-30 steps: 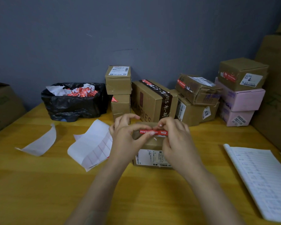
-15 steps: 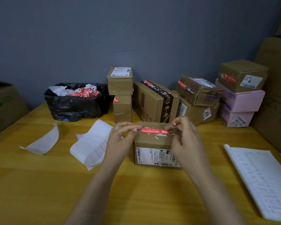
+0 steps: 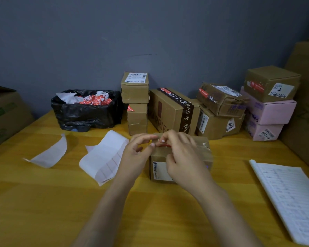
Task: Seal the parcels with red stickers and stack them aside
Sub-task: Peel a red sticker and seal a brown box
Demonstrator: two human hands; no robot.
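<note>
A small brown parcel [image 3: 201, 154] with a white label on its front stands on the yellow table [image 3: 43, 202], in the middle. Across the parcel's top lies a red sticker [image 3: 166, 145], mostly covered by fingers. My left hand [image 3: 137, 155] pinches the sticker's left end between thumb and forefinger at the parcel's top left edge. My right hand [image 3: 183, 157] lies over the parcel's top. Its bent fingertips hold the sticker down beside my left thumb, and its thumb is on the front face.
Sealed parcels stand along the wall: a two-high stack [image 3: 135, 87], a long box [image 3: 173, 109], tilted boxes [image 3: 221, 99], and pink boxes [image 3: 269, 112] under a brown one. A black bin bag [image 3: 86, 113] holds scraps. Backing sheets [image 3: 103, 157] lie to the left and a notebook [image 3: 289, 196] to the right.
My right hand slid left along the sticker, from its right end to beside my left thumb, and now covers most of it. The sticker went from held above the parcel to lying on its top.
</note>
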